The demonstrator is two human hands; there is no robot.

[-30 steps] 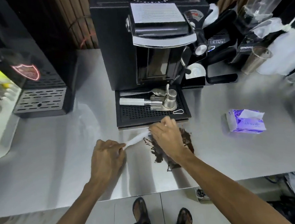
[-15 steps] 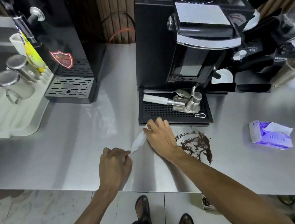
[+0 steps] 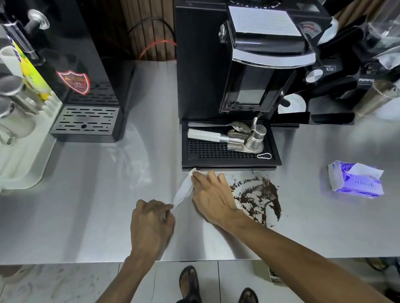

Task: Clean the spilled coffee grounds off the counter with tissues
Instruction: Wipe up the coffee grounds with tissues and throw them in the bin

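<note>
Since a second ago my right hand (image 3: pixel 212 198) had slid off the grounds (image 3: pixel 258 198) toward 9 o'clock, so the brown smear lay bare at the hand's 3 o'clock, just beside the wrist. The left hand (image 3: pixel 150 225) had hardly shifted in that time.

The tissue (image 3: pixel 182 194) was twisted into a thin white rope, stretched between my two hands above the counter (image 3: pixel 89 197). My left hand, fingers curled, pinched its near end. My right hand, at 1 o'clock from the left, grasped the far end on the thumb side, with the fingertips down on the steel just short of the drip tray (image 3: pixel 218 152). A little white tip poked out past them.

The grounds sat on the counter as a rough ring with a thicker dark patch on its 3 o'clock side (a few loose specks lay scattered round it). They were at 6 o'clock from the drip tray's right half and apart from the tissue.

The tissue pack (image 3: pixel 356 181) lay at 3 o'clock from the grounds, well apart, with one sheet sticking up. The coffee machine (image 3: pixel 209 53) stood at 12 o'clock, and metal tools lay in its tray. A black dispenser (image 3: pixel 64 54) stood at 10 o'clock, with a pale rack (image 3: pixel 6 163) holding upturned mugs at 9 o'clock.
</note>
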